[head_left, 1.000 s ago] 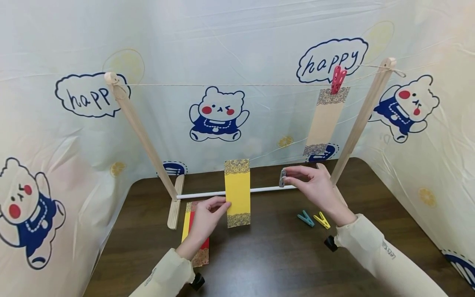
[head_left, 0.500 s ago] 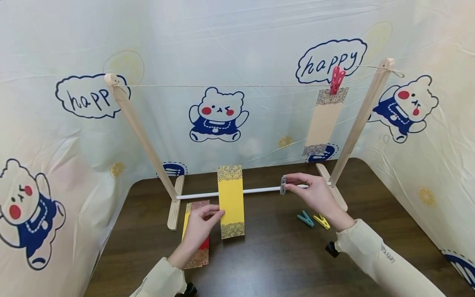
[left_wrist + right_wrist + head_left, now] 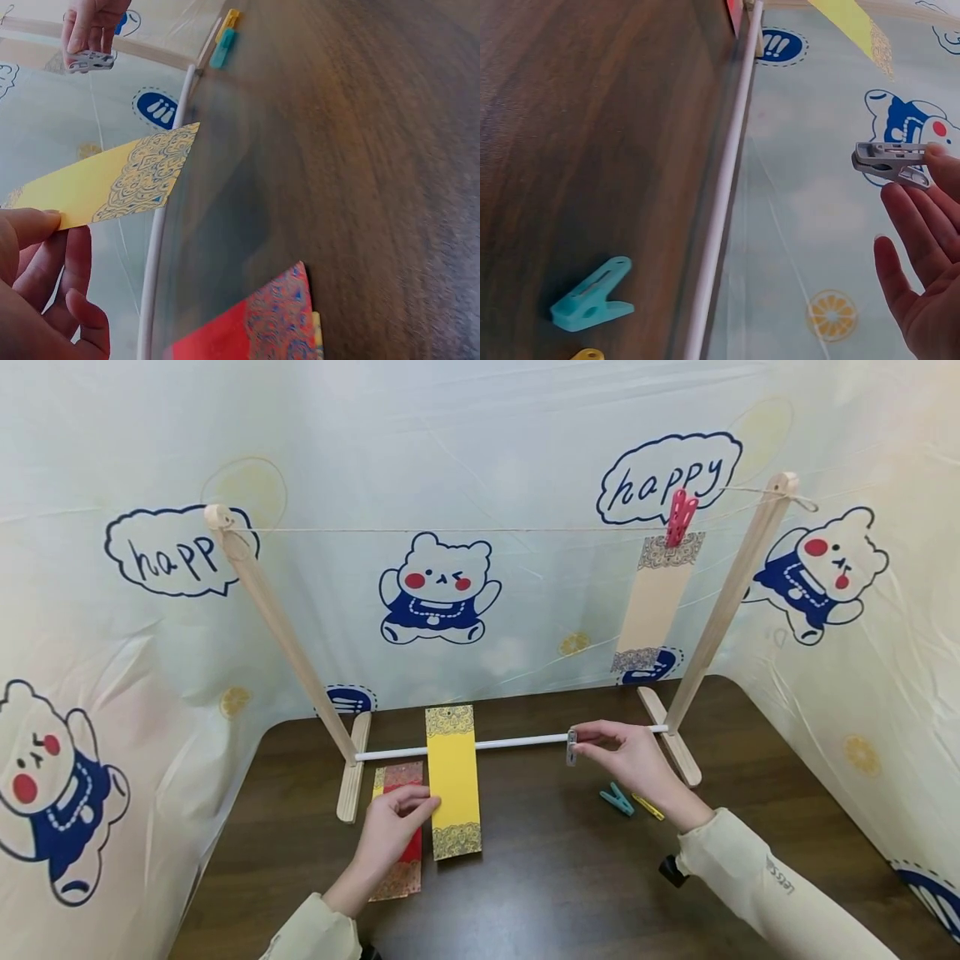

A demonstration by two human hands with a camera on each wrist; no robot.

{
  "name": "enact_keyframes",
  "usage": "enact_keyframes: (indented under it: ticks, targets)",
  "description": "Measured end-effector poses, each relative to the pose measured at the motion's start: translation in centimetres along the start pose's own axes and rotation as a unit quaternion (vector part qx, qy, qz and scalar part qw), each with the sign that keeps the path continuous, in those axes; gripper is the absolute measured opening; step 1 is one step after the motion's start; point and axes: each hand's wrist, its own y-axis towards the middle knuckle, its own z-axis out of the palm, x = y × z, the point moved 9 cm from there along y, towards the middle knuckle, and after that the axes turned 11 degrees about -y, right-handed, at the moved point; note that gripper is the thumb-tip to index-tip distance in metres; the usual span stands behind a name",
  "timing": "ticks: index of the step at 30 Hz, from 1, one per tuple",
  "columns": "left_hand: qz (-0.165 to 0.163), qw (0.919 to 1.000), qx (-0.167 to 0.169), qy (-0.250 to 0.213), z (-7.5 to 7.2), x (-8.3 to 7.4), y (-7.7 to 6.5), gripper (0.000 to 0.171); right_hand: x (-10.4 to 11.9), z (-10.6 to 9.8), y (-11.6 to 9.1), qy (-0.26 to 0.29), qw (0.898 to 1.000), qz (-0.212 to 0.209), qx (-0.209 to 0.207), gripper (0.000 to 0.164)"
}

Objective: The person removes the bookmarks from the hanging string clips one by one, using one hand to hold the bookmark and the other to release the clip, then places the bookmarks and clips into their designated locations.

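Observation:
My left hand (image 3: 393,828) pinches the left edge of a yellow paper bookmark (image 3: 453,777) with lace-patterned ends, held above the table. In the left wrist view the thumb lies on the face of the bookmark (image 3: 90,191), fingers behind it. A grey clothespin (image 3: 891,161) is pinched between thumb and fingers of my right hand (image 3: 633,756), in front of the white rod. Red and yellow bookmarks (image 3: 408,852) lie on the table, partly hidden behind my left hand. A beige bookmark (image 3: 658,602) hangs from the string by a red clothespin (image 3: 682,518).
A wooden stand has a left post (image 3: 277,627) and a right post (image 3: 727,610), a string (image 3: 450,530) across the top and a white rod (image 3: 517,742) low down. A teal clothespin (image 3: 617,798) and a yellow clothespin (image 3: 648,807) lie near my right hand.
My left hand has moved left and down toward me with the yellow bookmark. My right hand, still pinching the grey clothespin, has lowered slightly.

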Motion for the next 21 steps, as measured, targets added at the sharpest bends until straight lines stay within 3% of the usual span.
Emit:
enact_keyframes:
  ticks: [10, 21]
  targets:
    - [-0.041, 0.9990, 0.016, 0.012, -1.1, 1.7, -0.6, 0.013, -1.2, 1.0, -0.6, -0.027, 0.999, 0.013, 0.023, 0.023]
    - [-0.066, 0.9963, 0.041, 0.035, -2.4, 3.1, -0.9, 0.022, -1.7, 1.7, -0.9, -0.072, 0.997, 0.002, 0.029, 0.020]
